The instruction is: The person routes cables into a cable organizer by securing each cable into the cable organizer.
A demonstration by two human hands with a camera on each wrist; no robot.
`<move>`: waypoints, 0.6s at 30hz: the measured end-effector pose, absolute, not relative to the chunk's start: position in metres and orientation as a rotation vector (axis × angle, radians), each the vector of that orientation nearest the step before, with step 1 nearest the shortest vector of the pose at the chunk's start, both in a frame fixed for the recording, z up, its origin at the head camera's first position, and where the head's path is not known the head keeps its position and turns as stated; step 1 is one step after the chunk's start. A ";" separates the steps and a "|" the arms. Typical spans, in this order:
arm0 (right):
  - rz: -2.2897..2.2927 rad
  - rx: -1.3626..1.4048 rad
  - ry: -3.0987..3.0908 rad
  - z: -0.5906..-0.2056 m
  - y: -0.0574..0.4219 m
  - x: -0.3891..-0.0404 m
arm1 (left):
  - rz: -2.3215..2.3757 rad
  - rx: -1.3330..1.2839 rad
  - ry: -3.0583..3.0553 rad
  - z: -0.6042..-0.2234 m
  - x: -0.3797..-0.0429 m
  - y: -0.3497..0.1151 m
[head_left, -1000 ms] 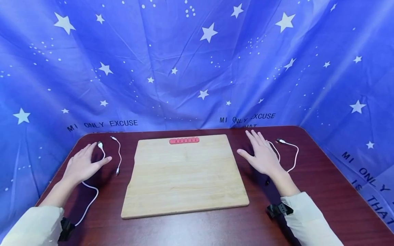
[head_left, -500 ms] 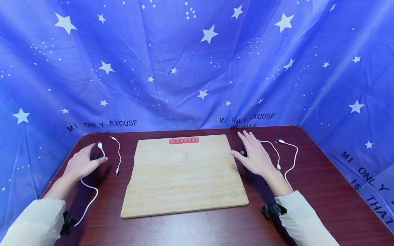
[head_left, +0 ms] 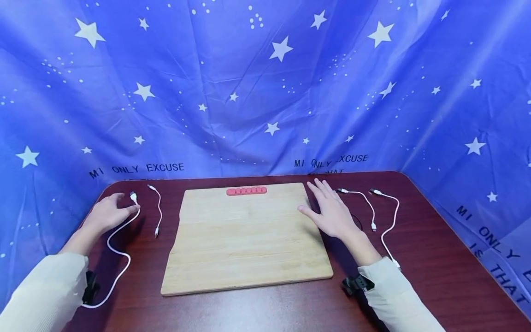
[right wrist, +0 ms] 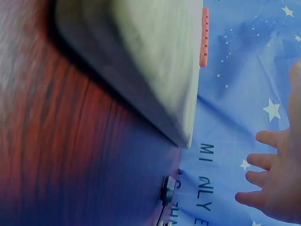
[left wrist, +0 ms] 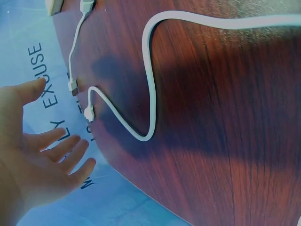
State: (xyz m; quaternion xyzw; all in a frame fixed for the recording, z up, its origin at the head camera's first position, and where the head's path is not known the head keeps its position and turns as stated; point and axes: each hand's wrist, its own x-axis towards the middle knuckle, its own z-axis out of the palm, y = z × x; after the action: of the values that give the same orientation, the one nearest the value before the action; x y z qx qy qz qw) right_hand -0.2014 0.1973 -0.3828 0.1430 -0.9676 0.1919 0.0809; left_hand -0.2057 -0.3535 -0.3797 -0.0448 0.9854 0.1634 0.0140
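Observation:
My left hand (head_left: pixel 107 214) hovers at the table's left side, fingers loosely bent, holding nothing. Beside its thumb lies the USB plug of a long white cable (head_left: pixel 118 251); the left wrist view shows a gap between that plug (left wrist: pixel 89 113) and the fingers. A shorter white cable (head_left: pixel 160 207) lies to its right. My right hand (head_left: pixel 329 213), fingers spread, is over the right edge of a wooden board (head_left: pixel 249 240). Near it is a black cable, mostly hidden by the hand in the head view; its plug (right wrist: pixel 167 190) shows in the right wrist view.
A pink notched strip (head_left: pixel 246 190) sits at the board's far edge. Two white cables, a shorter one (head_left: pixel 367 203) and a longer one (head_left: pixel 392 226), lie on the dark red table (head_left: pixel 439 258) at right. A blue star-patterned curtain (head_left: pixel 249 92) hangs behind.
My right hand has moved left to the board's edge, uncovering more of the white cables at right. The left hand has shifted slightly away from me, its fingers a bit more bent.

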 end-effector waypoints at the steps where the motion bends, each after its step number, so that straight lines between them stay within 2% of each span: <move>1: 0.579 0.432 -2.890 -0.382 0.196 -0.201 | 0.520 -0.148 3.059 -0.379 -0.206 -0.353; 18: 0.674 0.515 -2.845 -0.382 0.169 -0.198 | 0.600 -0.258 2.967 -0.381 -0.217 -0.362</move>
State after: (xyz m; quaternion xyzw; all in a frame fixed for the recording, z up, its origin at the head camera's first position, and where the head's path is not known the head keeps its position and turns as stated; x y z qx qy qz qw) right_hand -0.1976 0.1693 -0.3816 0.1728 -0.9547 0.2263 0.0865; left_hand -0.2167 -0.3619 -0.3809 -0.0849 0.9753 0.1972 0.0515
